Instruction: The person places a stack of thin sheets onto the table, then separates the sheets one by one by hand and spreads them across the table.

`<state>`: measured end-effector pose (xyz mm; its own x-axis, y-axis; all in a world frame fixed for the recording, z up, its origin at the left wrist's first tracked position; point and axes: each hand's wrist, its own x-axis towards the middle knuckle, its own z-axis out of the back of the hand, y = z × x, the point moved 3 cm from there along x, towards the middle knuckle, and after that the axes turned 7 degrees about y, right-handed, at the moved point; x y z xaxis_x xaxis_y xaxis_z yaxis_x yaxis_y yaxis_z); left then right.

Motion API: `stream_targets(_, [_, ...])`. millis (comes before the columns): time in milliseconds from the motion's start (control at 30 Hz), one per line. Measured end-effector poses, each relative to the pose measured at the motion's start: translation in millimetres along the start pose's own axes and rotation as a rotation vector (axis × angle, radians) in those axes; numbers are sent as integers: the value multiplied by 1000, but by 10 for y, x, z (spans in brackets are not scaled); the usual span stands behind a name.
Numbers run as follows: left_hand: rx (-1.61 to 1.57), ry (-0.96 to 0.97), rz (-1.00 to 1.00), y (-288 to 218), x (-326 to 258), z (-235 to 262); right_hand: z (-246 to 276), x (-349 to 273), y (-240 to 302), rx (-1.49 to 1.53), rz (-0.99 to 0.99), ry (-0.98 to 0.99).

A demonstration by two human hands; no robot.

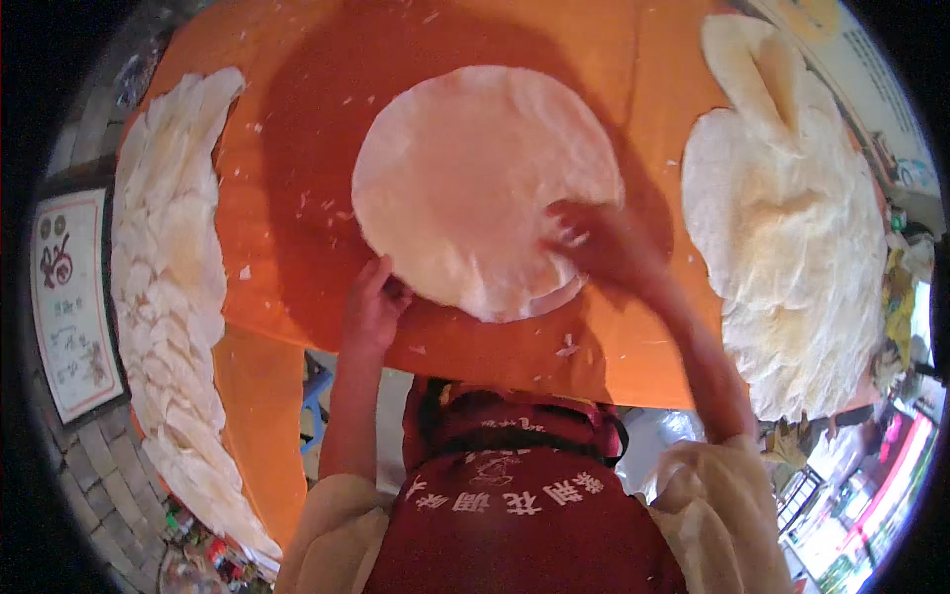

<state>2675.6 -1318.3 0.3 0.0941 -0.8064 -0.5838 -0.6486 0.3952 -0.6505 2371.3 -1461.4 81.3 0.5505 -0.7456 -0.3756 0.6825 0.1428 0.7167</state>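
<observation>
A stack of thin round white wrappers [475, 178] lies in the middle of an orange cloth-covered table [287, 129]. My right hand [599, 243] rests flat on the stack's lower right edge, fingers spread, pressing on the top sheet. My left hand [374, 297] sits at the stack's lower left rim, fingers curled against the edge of the sheets. Neither hand has lifted a sheet free.
A long overlapping row of thin white sheets [173, 287] runs down the table's left side. A larger heap of the same sheets [792, 228] covers the right side. White flakes dot the cloth. A brick floor and a signboard [69, 297] lie at left.
</observation>
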Motion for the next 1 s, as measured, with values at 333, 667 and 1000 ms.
stream_targets(333, [18, 42, -217, -56, -54, -689, -849, 355, 558, 457, 104, 123])
stream_targets(667, [-37, 21, -109, 279, 225, -290, -915, 438, 891, -78, 261, -230])
stream_targets(1000, [102, -87, -162, -193, -193, 309, 1101, -830, -475, 784, 20, -776])
